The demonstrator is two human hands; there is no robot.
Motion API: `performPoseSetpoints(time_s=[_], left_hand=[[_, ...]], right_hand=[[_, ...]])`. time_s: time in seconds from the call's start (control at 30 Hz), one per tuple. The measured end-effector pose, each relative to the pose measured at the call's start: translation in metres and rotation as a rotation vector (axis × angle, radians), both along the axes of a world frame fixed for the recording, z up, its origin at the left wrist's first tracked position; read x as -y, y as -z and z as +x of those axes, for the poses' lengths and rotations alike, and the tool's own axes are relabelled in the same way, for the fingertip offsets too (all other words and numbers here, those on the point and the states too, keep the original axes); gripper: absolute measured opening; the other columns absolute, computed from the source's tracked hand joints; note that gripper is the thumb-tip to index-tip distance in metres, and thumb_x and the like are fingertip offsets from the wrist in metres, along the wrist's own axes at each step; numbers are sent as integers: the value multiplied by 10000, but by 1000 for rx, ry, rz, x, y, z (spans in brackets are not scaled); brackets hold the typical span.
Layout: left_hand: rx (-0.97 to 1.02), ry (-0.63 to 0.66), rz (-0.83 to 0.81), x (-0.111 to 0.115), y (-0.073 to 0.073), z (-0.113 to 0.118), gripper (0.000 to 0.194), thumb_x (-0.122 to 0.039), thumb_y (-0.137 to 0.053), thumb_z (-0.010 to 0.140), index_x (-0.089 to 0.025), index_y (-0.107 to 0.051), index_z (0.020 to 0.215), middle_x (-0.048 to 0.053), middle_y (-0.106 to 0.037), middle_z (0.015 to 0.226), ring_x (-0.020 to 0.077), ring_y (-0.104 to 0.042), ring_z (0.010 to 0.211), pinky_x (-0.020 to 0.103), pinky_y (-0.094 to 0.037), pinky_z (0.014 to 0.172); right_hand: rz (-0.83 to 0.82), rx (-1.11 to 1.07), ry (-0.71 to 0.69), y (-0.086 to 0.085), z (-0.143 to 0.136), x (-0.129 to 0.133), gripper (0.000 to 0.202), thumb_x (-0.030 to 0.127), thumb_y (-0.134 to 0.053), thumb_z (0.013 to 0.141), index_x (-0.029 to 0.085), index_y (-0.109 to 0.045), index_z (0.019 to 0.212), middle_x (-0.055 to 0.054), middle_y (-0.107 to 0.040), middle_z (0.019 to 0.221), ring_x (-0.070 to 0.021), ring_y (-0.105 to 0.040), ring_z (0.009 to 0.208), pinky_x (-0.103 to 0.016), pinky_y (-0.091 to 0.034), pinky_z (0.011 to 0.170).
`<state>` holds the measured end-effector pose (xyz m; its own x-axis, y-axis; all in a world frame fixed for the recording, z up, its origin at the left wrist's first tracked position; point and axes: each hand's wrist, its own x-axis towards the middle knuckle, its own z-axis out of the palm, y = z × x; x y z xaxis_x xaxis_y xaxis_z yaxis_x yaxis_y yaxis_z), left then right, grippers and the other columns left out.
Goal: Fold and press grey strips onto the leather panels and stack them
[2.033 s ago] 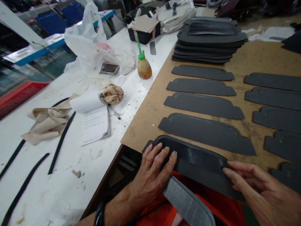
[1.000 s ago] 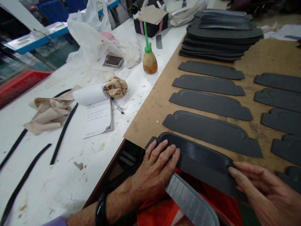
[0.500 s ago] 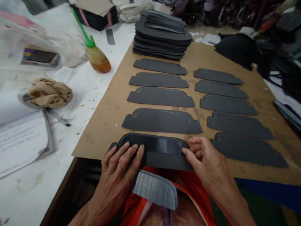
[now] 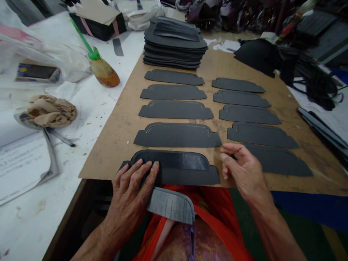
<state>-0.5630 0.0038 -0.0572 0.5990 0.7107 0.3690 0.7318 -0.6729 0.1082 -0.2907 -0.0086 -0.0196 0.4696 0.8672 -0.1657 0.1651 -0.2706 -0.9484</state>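
A dark panel (image 4: 187, 177) with notched ends lies at the near edge of the brown board, a glossy black strip (image 4: 182, 158) with rounded corners on top of it. The fingers of my left hand (image 4: 133, 188) are spread flat over its left part. From under that hand a grey striped piece (image 4: 172, 206) with one rounded corner juts out over my lap, apparently held by the thumb, which is hidden. Just off the panel's right end is my right hand (image 4: 243, 168), its fingers loosely curled, thumb slightly apart from them, nothing visible between.
Several similar dark panels (image 4: 178, 135) lie in two columns on the brown board (image 4: 108, 145). Behind them rises a stack of black pieces (image 4: 174, 47). To the left are a green-topped bottle (image 4: 104, 70), a crumpled cloth (image 4: 53, 110), a brush (image 4: 61, 137) and papers (image 4: 27, 163).
My right hand has let go of the strip's right end and moved off to the right. My left hand still rests on the panel. The view has shifted slightly.
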Motion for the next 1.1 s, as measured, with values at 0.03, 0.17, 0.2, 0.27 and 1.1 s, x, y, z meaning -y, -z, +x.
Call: performPoseSetpoints(time_s=[0.03,0.17,0.2,0.27,1.1], left_hand=[[3,-3,-1,0,0,0,683,-80,-405,860,-234,-170,1483,134,-496,1262,319,-400,1245,518,-282,1053],[2,-4,5,1,1,1,707,-67,-405,843,-241,-163,1484,135,-483,1276,319,-384,1260,525,-286,1049],[0,-4,9,1,2,1,711,-63,-405,841,-241,-160,1484,136,-480,1277,318,-382,1260,526,-289,1046],[-5,-8,15,1,2,1,714,-58,-409,836,-239,-166,1482,137,-478,1276,315,-378,1263,526,-291,1045],[-165,8,-64,17,-14,14,770,3,-423,642,-151,-351,1393,150,-426,1330,306,-333,1283,482,-292,1035]], right_hand=[[41,-36,24,0,0,2,289,361,-633,755,200,-532,973,-14,-570,970,-30,-474,432,-193,-416,350],[149,-24,105,0,4,17,237,358,-620,792,204,-555,960,-14,-618,916,-45,-486,443,-189,-398,353],[174,16,125,-1,7,21,217,355,-601,810,209,-562,965,-17,-626,921,-58,-512,471,-201,-422,379],[209,194,97,-3,14,29,191,346,-556,842,220,-591,982,-33,-634,970,-112,-603,635,-252,-504,510],[338,1035,-392,15,29,57,254,339,-694,772,204,-690,987,-61,-655,1080,-281,-510,1019,-445,-427,875]])
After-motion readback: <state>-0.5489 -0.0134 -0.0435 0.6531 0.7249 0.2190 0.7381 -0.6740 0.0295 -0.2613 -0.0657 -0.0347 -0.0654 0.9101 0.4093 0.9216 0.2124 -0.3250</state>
